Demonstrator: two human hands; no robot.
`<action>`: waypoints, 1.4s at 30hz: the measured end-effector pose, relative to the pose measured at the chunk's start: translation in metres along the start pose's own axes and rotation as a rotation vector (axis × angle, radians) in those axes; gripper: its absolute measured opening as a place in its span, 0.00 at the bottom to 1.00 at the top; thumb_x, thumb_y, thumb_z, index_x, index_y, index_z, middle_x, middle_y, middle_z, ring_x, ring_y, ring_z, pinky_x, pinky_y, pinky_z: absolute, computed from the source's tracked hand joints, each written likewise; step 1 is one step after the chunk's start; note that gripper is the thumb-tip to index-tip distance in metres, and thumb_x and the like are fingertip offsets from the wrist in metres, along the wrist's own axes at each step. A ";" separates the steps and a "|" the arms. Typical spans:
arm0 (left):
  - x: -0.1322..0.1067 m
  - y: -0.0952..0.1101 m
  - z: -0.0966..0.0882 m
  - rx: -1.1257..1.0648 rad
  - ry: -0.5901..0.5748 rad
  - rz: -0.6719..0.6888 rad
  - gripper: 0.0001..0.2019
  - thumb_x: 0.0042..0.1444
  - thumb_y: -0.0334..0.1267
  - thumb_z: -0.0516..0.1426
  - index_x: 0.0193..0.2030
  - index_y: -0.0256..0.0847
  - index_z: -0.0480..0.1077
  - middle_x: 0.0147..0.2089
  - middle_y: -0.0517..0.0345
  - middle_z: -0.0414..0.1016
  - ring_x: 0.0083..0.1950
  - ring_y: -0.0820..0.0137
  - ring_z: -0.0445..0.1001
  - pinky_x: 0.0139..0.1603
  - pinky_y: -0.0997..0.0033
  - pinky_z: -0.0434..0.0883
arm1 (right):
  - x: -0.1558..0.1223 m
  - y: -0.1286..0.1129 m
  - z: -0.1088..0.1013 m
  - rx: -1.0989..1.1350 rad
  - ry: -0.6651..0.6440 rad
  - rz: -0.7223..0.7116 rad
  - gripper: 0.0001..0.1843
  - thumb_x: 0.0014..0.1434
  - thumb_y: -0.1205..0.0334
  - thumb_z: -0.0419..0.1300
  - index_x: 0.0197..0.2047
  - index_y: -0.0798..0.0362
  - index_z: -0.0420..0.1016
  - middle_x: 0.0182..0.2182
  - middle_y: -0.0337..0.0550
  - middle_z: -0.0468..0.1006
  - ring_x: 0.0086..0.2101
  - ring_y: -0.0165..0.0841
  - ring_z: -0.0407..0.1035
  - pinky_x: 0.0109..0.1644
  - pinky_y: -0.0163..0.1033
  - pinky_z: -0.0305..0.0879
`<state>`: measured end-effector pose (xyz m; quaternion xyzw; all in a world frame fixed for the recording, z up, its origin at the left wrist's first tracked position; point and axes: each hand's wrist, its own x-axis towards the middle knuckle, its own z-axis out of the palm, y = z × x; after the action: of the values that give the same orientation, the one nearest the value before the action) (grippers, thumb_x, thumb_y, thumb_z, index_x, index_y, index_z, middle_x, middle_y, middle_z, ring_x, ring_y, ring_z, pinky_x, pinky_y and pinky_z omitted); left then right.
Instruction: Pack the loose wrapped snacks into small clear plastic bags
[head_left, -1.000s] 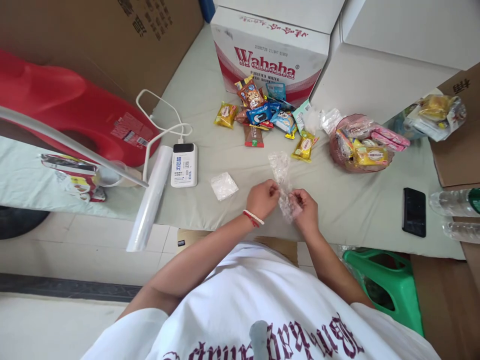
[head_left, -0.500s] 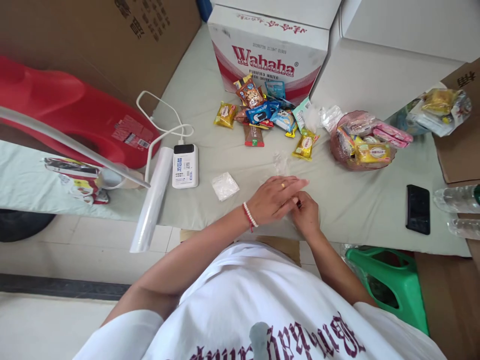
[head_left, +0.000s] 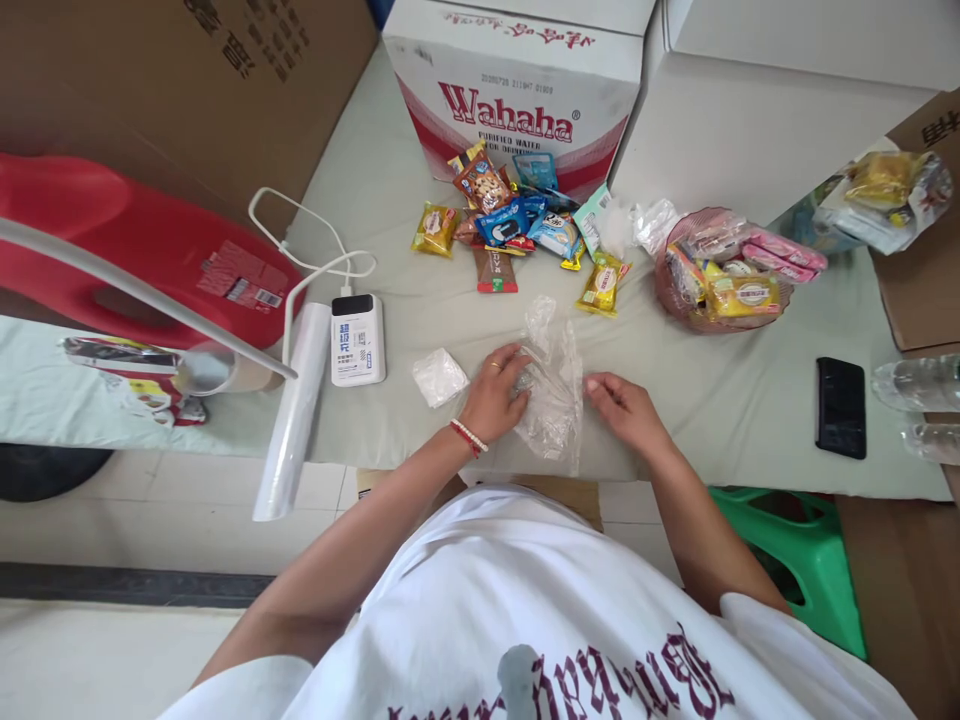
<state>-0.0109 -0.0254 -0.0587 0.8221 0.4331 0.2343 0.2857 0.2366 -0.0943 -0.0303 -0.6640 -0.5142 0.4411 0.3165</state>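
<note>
A crumpled clear plastic bag (head_left: 551, 405) lies spread on the cloth-covered table in front of me. My left hand (head_left: 495, 395), with a ring and a beaded bracelet, rests palm down on the bag's left side, thumb and fingers apart. At the opposite edge, the fingers of my right hand (head_left: 622, 405) are curled and pinched together at the plastic. A folded clear plastic square (head_left: 439, 378) sits just left of my left hand. Farther back is a pile of wrapped snacks (head_left: 506, 218), with a yellow snack packet (head_left: 604, 285) nearer the bag.
A pink glass bowl (head_left: 667, 300) of snacks stands right of the pile, before white boxes. Farther right lies a phone (head_left: 841, 407) beside plastic bottles (head_left: 911, 385). To the left are a power bank (head_left: 358, 345), a plastic film roll (head_left: 292, 420) and a red jug (head_left: 150, 250).
My hands, together and overlapping before, have moved apart, the left one leftward and the right one slightly right. The clear bag now lies exposed and spread between them.
</note>
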 end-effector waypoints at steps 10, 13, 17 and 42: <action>0.007 0.037 -0.013 -0.084 -0.087 0.019 0.12 0.61 0.32 0.54 0.47 0.44 0.76 0.50 0.49 0.78 0.50 0.60 0.74 0.55 0.54 0.71 | 0.039 -0.013 0.018 0.407 0.099 0.125 0.18 0.51 0.44 0.67 0.34 0.51 0.78 0.26 0.37 0.73 0.23 0.27 0.59 0.24 0.34 0.55; 0.019 0.050 -0.004 -0.364 -0.069 -0.202 0.11 0.64 0.47 0.55 0.45 0.43 0.72 0.45 0.52 0.77 0.43 0.66 0.75 0.44 0.65 0.73 | 0.033 -0.024 0.023 0.537 0.041 0.132 0.19 0.51 0.44 0.67 0.35 0.51 0.79 0.27 0.37 0.74 0.22 0.27 0.59 0.23 0.34 0.55; 0.034 0.057 0.013 -0.610 0.014 -0.363 0.15 0.57 0.52 0.61 0.35 0.42 0.68 0.37 0.59 0.75 0.40 0.69 0.74 0.42 0.68 0.71 | 0.027 -0.032 0.026 0.579 0.035 0.117 0.18 0.51 0.44 0.68 0.36 0.51 0.80 0.25 0.37 0.73 0.22 0.27 0.59 0.23 0.34 0.55; 0.003 0.008 -0.050 -0.239 0.588 -0.325 0.02 0.62 0.38 0.57 0.40 0.44 0.69 0.47 0.54 0.73 0.52 0.62 0.72 0.52 0.56 0.71 | 0.039 0.020 -0.034 0.206 0.468 0.153 0.16 0.57 0.44 0.60 0.37 0.49 0.70 0.20 0.32 0.68 0.17 0.27 0.57 0.20 0.35 0.51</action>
<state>-0.0363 -0.0131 -0.0160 0.6005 0.5914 0.4617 0.2766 0.2786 -0.0610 -0.0442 -0.7491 -0.3276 0.3482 0.4586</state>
